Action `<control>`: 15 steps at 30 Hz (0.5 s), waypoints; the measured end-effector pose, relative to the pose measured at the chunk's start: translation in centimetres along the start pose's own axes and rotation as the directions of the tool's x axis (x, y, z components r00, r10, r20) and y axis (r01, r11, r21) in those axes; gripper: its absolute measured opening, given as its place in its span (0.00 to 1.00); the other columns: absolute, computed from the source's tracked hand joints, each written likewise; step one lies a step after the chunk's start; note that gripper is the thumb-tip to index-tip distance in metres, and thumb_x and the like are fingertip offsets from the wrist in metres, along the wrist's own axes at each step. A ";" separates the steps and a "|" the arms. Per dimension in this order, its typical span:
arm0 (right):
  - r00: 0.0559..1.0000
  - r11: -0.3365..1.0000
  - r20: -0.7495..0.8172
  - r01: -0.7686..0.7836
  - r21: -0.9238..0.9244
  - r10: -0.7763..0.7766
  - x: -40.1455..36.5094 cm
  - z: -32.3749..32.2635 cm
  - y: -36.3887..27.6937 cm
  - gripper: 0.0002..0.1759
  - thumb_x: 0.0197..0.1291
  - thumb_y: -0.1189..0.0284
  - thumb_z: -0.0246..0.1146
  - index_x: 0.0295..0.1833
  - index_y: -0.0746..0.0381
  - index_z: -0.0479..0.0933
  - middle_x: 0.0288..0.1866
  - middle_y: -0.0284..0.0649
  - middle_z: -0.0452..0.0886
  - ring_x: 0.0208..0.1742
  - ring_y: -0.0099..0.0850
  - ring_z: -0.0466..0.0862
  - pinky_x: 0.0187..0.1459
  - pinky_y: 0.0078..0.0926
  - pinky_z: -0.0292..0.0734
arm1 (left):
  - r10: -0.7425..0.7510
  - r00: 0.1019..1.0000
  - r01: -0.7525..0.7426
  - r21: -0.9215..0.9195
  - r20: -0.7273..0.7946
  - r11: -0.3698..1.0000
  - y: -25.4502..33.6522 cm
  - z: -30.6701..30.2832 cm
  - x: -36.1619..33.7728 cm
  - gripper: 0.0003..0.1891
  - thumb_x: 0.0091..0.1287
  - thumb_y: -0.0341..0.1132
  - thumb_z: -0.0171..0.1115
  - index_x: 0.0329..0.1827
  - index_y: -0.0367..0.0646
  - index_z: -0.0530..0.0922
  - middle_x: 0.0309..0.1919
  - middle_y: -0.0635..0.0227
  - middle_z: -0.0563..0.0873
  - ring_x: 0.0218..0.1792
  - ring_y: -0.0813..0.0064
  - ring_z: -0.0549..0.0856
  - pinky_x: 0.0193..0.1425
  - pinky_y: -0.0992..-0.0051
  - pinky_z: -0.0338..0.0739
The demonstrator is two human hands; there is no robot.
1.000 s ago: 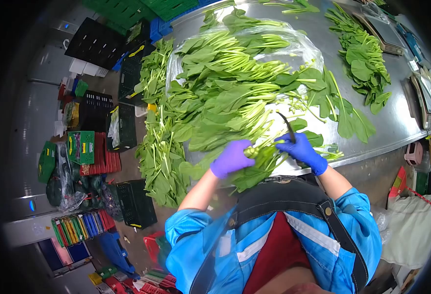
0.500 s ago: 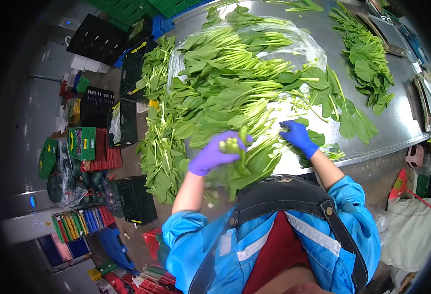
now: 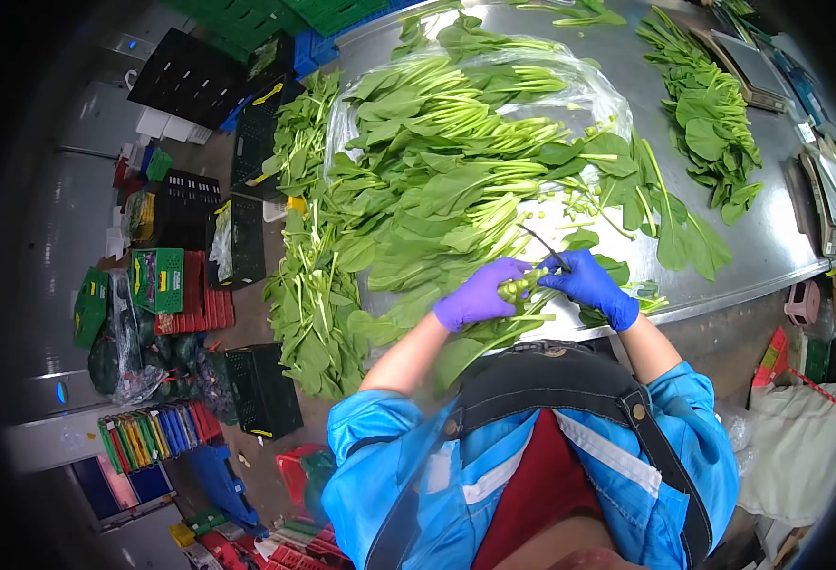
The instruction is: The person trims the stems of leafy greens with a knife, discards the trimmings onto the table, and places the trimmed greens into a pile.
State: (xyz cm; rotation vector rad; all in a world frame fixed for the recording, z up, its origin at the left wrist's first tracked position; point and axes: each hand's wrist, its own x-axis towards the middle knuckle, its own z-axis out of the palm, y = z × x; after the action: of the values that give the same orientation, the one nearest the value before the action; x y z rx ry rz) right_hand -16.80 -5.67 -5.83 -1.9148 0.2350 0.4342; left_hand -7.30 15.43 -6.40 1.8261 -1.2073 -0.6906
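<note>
Riskily, the left hand [image 3: 475, 296] clutches stems [image 3: 524, 284] right beside the dark blade [image 3: 548, 249] that the right hand [image 3: 591, 289] grips, so a slip could cut the holding hand.

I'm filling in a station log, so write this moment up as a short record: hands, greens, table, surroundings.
left hand: purple glove, closed around a bunch, stem ends toward the right hand
right hand: blue glove, gripping a knife, dark thin blade
main pile: leafy greens, partly on clear plastic
scraps: short stem pieces, right of the main pile
second pile: greens, farther right
table: shiny metal
crates: left of the table
</note>
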 end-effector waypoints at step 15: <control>0.951 0.874 -0.191 0.130 -0.467 -0.243 0.4 2.0 6.9 0.15 0.52 0.76 0.61 0.48 0.60 0.80 0.36 0.52 0.82 0.37 0.46 0.82 0.37 0.37 0.78 | -0.275 0.960 0.222 -0.459 -0.052 0.860 2.5 -2.6 -2.4 0.22 0.42 0.28 0.67 0.45 0.40 0.76 0.41 0.65 0.81 0.47 0.73 0.78 0.55 0.74 0.70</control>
State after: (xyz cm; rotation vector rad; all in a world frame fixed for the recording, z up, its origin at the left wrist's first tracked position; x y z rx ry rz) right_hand -19.30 -6.43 -12.50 -2.4281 0.1091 0.1198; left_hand -7.33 17.98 -2.96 1.6099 -0.6639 -0.9106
